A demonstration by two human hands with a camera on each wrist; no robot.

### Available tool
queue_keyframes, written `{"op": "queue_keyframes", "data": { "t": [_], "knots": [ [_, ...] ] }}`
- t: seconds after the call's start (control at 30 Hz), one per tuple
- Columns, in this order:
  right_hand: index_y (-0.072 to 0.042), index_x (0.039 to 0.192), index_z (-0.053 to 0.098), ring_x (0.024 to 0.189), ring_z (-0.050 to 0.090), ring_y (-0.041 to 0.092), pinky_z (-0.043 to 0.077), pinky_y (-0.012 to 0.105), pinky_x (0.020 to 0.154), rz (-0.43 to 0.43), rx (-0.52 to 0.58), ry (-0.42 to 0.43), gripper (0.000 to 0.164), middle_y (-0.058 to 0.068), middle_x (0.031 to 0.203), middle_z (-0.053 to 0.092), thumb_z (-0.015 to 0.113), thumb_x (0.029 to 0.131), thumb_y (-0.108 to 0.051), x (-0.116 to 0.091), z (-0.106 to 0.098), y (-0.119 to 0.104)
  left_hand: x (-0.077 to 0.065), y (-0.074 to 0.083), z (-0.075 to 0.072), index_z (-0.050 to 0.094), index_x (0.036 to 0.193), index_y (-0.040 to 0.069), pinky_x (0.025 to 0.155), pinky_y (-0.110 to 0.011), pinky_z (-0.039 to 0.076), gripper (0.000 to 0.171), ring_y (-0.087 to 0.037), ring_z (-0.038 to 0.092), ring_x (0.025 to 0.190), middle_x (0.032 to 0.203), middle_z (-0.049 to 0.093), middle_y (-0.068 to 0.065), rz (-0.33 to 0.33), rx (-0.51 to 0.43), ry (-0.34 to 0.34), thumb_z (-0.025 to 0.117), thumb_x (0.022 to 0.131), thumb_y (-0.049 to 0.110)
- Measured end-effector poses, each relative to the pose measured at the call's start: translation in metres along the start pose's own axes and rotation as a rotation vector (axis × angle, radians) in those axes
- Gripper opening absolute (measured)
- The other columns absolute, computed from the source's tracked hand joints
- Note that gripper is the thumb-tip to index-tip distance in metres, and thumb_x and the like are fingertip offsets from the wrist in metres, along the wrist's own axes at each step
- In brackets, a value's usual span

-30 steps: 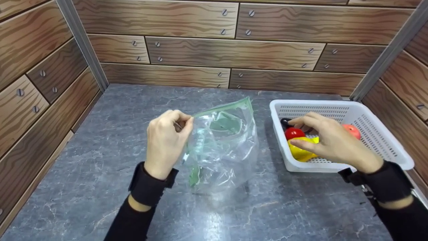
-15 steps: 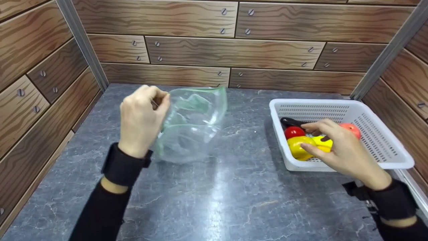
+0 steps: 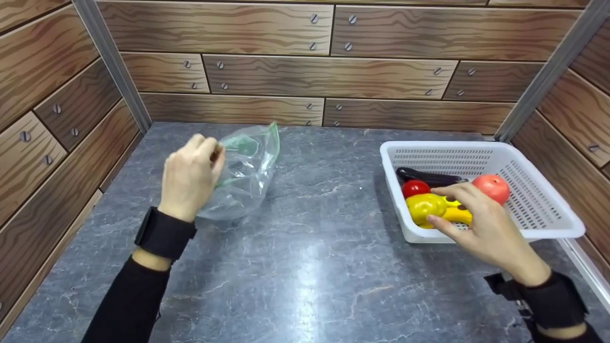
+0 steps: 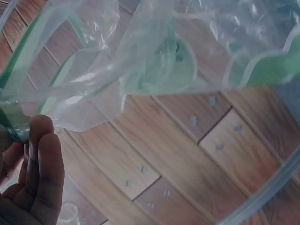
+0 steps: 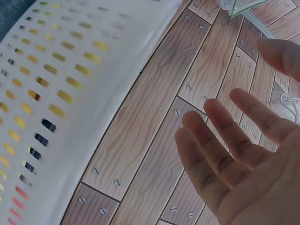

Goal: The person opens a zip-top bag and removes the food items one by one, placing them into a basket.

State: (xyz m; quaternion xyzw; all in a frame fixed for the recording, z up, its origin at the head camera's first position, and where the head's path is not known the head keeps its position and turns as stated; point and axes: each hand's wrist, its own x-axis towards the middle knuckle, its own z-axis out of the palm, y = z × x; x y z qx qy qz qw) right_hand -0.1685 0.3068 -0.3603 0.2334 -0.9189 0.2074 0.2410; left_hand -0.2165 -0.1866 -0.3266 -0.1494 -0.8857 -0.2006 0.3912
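Observation:
My left hand (image 3: 190, 174) pinches the green-edged rim of a clear zip bag (image 3: 245, 176), which hangs to its right over the left part of the table. In the left wrist view the thumb and fingers grip a corner of the bag (image 4: 154, 65). My right hand (image 3: 488, 226) holds nothing; its fingers are spread and slightly bent over the front of a white basket (image 3: 548, 233). Below and around that hand lie a yellow bell pepper (image 3: 425, 207), a banana (image 3: 458, 216), a red tomato (image 3: 414, 188), an eggplant (image 3: 429, 177) and a pinkish-red round fruit (image 3: 492, 189).
The grey marbled table (image 3: 333, 267) is walled by wood-patterned panels (image 3: 267, 76) at the back and both sides. Metal posts stand in the back corners. The basket sits at the right, near the right wall.
My left hand has carried the bag leftward and away from the middle of the table. My right hand has drawn back slightly toward the right front, showing more of the produce.

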Motion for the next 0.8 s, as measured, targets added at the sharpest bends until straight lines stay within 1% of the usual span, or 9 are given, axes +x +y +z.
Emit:
{"op": "queue_keyframes", "data": {
  "t": [0.07,0.13,0.2,0.27,0.37,0.47,0.53,0.63,0.8],
  "knots": [
    [-0.014,0.131,0.071,0.112,0.064,0.021,0.043,0.015,0.096,0.015,0.008,0.008,0.053,0.003,0.125,0.072,0.091,0.082,-0.021,-0.002,0.003,-0.002,-0.006,0.0,0.006,0.07,0.089,-0.003,0.055,-0.043,0.06,0.011,-0.031,0.067,0.06,0.083,0.071,-0.019,0.004,-0.021,-0.022,0.074,0.095,0.005],
    [-0.013,0.132,0.07,0.116,0.065,0.025,0.045,0.023,0.098,0.025,-0.004,0.016,0.057,0.005,0.128,0.071,0.092,0.081,-0.024,-0.005,0.006,-0.003,-0.011,0.0,0.013,0.07,0.09,-0.002,0.055,-0.042,0.061,0.012,-0.03,0.068,0.061,0.083,0.072,-0.017,0.017,-0.037,-0.042,0.076,0.094,0.008],
    [-0.013,0.134,0.069,0.119,0.065,0.028,0.046,0.031,0.098,0.032,-0.013,0.016,0.061,0.006,0.132,0.069,0.092,0.08,-0.027,-0.006,0.009,-0.005,-0.016,0.001,0.019,0.071,0.091,0.0,0.054,-0.041,0.06,0.013,-0.028,0.069,0.061,0.085,0.073,-0.015,0.031,-0.041,-0.059,0.078,0.093,0.011],
    [-0.013,0.136,0.068,0.12,0.065,0.031,0.046,0.037,0.098,0.037,-0.019,0.013,0.064,0.007,0.135,0.068,0.093,0.079,-0.029,-0.008,0.011,-0.006,-0.02,0.002,0.025,0.072,0.093,0.002,0.054,-0.041,0.059,0.014,-0.027,0.069,0.062,0.086,0.072,-0.013,0.036,-0.047,-0.072,0.08,0.092,0.013],
    [-0.014,0.138,0.067,0.122,0.065,0.033,0.045,0.037,0.1,0.046,-0.008,0.01,0.066,0.007,0.137,0.067,0.093,0.079,-0.029,-0.009,0.013,-0.007,-0.022,0.005,0.032,0.072,0.105,0.004,0.052,-0.039,0.056,0.022,-0.025,0.067,0.064,0.092,0.072,-0.012,0.028,-0.049,-0.09,0.083,0.09,0.016],
    [-0.014,0.139,0.066,0.122,0.065,0.033,0.044,0.036,0.101,0.049,0.0,0.012,0.067,0.007,0.138,0.066,0.093,0.079,-0.029,-0.009,0.015,-0.007,-0.024,0.006,0.037,0.069,0.122,0.003,0.053,-0.037,0.055,0.041,-0.026,0.066,0.07,0.098,0.071,-0.014,0.017,-0.052,-0.11,0.085,0.088,0.019],
    [-0.014,0.14,0.066,0.123,0.064,0.033,0.044,0.038,0.101,0.051,0.005,0.01,0.068,0.008,0.139,0.066,0.093,0.079,-0.029,-0.01,0.016,-0.007,-0.025,0.006,0.039,0.066,0.132,0.002,0.057,-0.038,0.057,0.052,-0.028,0.068,0.078,0.103,0.071,-0.016,0.01,-0.058,-0.126,0.086,0.088,0.021],
    [-0.014,0.141,0.065,0.125,0.063,0.034,0.045,0.043,0.101,0.056,0.014,0.0,0.069,0.01,0.14,0.065,0.092,0.08,-0.03,-0.011,0.018,-0.007,-0.028,0.005,0.043,0.063,0.138,0.001,0.067,-0.041,0.06,0.059,-0.03,0.07,0.086,0.109,0.071,-0.018,-0.01,-0.096,-0.165,0.086,0.088,0.023],
    [-0.013,0.142,0.064,0.125,0.063,0.036,0.049,0.052,0.098,0.056,0.005,-0.008,0.07,0.012,0.14,0.065,0.091,0.081,-0.03,-0.012,0.023,-0.008,-0.033,0.003,0.049,0.06,0.143,0.002,0.087,-0.048,0.062,0.064,-0.035,0.071,0.101,0.122,0.07,-0.021,-0.038,-0.163,-0.288,0.084,0.09,0.027]
  ]
}}
